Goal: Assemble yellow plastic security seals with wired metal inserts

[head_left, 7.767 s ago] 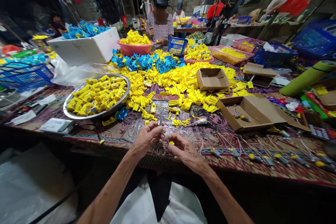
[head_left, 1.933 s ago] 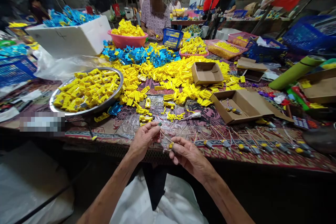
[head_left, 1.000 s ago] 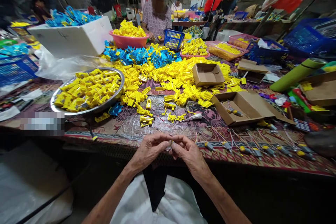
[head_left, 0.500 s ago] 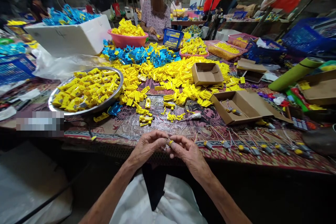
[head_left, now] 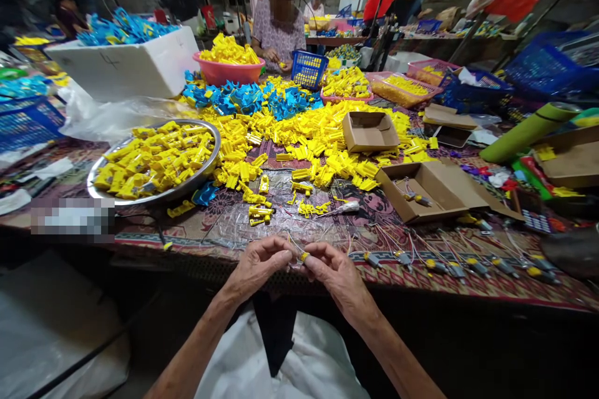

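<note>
"Where's the small yellow-ended part (head_left: pixel 304 256)?"
"Over the bench's (head_left: pixel 218 222) near edge, pinched in the right hand (head_left: pixel 337 274), likely because it's so tiny."
"And the left hand (head_left: pixel 262 265)?"
"Beside it, near thin wires (head_left: pixel 294 240); its curled fingers hide whether that grip holds anything."

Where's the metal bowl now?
In the head view, the metal bowl sits at left, in front of the white foam box, beyond and left of the left hand.

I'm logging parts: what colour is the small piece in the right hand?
Yellow where visible: the small piece in the right hand, head view.
</note>
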The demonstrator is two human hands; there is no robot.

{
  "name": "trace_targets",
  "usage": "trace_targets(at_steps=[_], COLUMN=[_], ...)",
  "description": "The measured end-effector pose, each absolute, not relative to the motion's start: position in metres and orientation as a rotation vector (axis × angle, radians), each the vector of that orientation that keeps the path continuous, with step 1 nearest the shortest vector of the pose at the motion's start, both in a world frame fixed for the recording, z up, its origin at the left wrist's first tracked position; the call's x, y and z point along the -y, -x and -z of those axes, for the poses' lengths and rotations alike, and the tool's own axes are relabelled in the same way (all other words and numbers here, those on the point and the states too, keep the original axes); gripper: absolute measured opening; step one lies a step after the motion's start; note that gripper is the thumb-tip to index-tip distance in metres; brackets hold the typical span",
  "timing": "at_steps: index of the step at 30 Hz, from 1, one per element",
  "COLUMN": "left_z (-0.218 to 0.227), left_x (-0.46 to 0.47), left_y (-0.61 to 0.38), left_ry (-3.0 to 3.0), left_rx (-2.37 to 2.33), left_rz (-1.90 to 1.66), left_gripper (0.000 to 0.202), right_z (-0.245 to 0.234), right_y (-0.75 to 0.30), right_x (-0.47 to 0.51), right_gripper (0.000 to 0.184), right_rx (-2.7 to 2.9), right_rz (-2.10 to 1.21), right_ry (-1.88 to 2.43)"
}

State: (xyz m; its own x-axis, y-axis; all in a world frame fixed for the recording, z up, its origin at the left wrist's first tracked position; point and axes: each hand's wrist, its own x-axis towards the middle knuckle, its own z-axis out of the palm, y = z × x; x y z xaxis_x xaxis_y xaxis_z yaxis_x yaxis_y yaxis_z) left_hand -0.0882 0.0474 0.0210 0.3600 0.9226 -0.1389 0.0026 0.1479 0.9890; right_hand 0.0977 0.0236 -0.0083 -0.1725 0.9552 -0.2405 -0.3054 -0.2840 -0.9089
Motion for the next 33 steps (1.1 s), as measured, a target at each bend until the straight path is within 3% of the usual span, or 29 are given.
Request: trace_targets(at_steps=[7,12,21,28,33], left_z=[-0.01,-0.011,-0.013,-0.005,-0.004], left_x=[-0.041,-0.037,-0.046,-0.041,-0.043], left_y=[0.073,0.07,0.073,0.078,0.079], left_ry=[-0.904,-0.639,-0.681,-0.627,-0.544], left_rx=[-1.056,-0.928,-0.882,-0.899,-0.79], left_rz=[-0.961,-0.953,-0.95,-0.907,-0.802], left_gripper=[0.023,0.046,0.034,0.049,0.036], right_z=[-0.005,-0.008,-0.01,-0.01,-0.019], right_y=[-0.094,-0.093,-0.092,-0.093,-0.095], right_x=[-0.021,-0.018,-0.018,-0.02,-0.017], right_gripper=[0.031,0.028,0.026,0.03,0.021], right_rx=[0.966,1.0,0.98,0.957,1.127], right_rz=[-1.555,-1.532,-1.551,-1.58,-1.56], right_ry=[1.112,1.084,1.036,1.037,1.052])
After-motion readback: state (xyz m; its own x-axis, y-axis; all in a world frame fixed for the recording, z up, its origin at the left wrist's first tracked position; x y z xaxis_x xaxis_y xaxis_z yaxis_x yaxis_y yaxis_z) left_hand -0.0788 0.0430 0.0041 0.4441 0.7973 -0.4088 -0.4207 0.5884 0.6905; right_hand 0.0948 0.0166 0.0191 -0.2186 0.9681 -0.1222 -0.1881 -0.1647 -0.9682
